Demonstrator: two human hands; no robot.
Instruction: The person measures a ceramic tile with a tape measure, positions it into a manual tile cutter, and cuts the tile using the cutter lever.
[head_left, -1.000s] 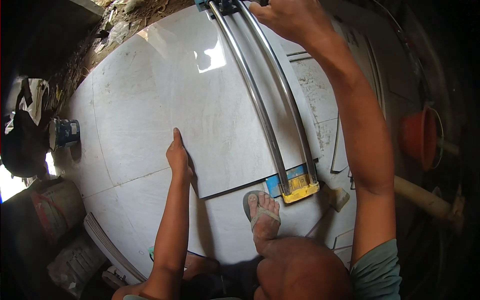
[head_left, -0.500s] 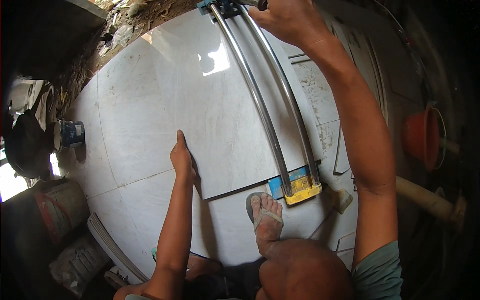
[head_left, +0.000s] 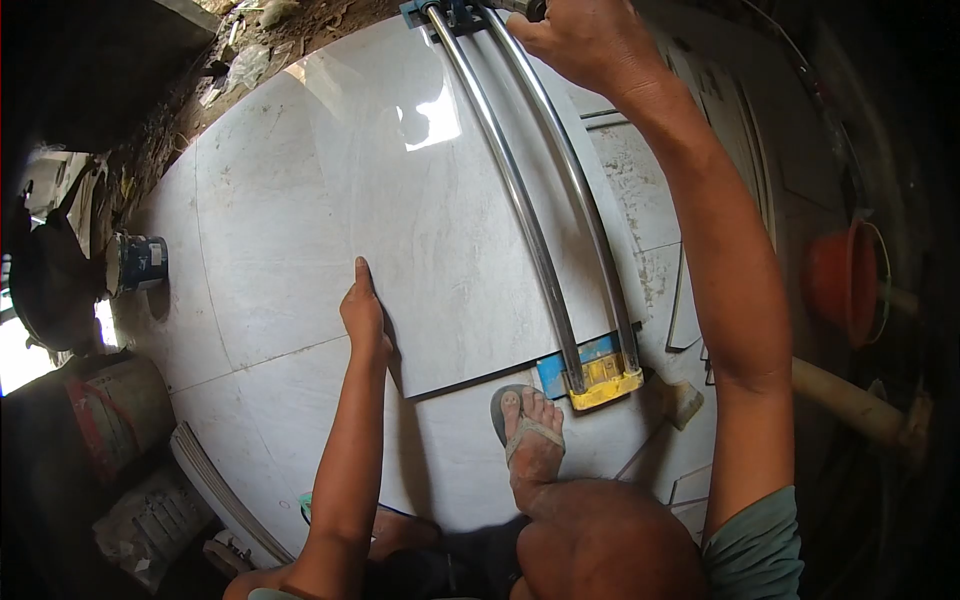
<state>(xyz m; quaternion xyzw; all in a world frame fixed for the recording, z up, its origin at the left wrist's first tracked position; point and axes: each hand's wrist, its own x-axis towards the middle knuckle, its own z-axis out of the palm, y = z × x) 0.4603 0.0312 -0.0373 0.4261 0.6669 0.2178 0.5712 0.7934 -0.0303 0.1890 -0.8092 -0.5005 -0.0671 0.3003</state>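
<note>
A large glossy pale tile (head_left: 430, 220) lies under a tile cutter with two chrome rails (head_left: 520, 200). The cutter's yellow end piece (head_left: 606, 385) on a blue base is beside my sandalled foot. My left hand (head_left: 364, 310) grips the tile's left edge, thumb on top and fingers hidden below the edge. At the top, my right hand (head_left: 580, 40) is closed round a dark handle (head_left: 530, 10) at the far end of the rails; the handle is mostly cut off by the frame.
Floor tiles (head_left: 260, 240) surround the work. A dark blue pot (head_left: 138, 262) and a larger bucket (head_left: 120, 410) stand at left, beside stacked tile strips (head_left: 225, 500). At right are a red bucket (head_left: 842, 282), a pipe (head_left: 850, 400) and a small block (head_left: 683, 404).
The whole view has shifted slightly, moving the scene a little to the right. Both hands keep their holds, and the tile and cutter look unmoved relative to each other.
</note>
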